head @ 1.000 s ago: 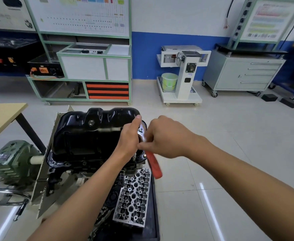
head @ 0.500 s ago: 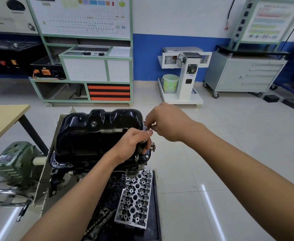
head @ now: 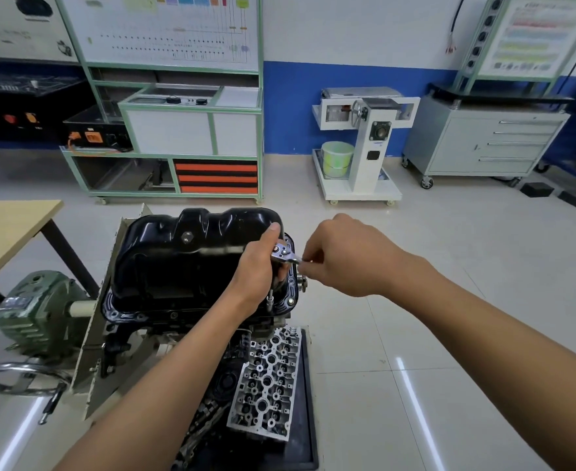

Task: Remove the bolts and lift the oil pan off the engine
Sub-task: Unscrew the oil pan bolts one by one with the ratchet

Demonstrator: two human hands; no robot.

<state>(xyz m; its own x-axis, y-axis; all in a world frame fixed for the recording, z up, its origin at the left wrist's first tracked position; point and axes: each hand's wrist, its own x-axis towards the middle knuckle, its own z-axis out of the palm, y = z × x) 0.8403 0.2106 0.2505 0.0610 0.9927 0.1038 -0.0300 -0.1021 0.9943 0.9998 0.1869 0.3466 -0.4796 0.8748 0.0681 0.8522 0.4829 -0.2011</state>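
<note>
- The black oil pan sits on top of the engine, at about 9 o'clock from the frame's middle.
- The left hand curls round the ratchet head and its extension at the pan's 3 o'clock flange.
- The right hand, at 3 o'clock of the left, grips the ratchet's handle with curled fingers.
- A cylinder head lies at 5 o'clock of the pan.

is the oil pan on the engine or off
On. The oil pan sits flat on the engine, flange seated; left hand and right hand hold a ratchet at its rim.
</note>
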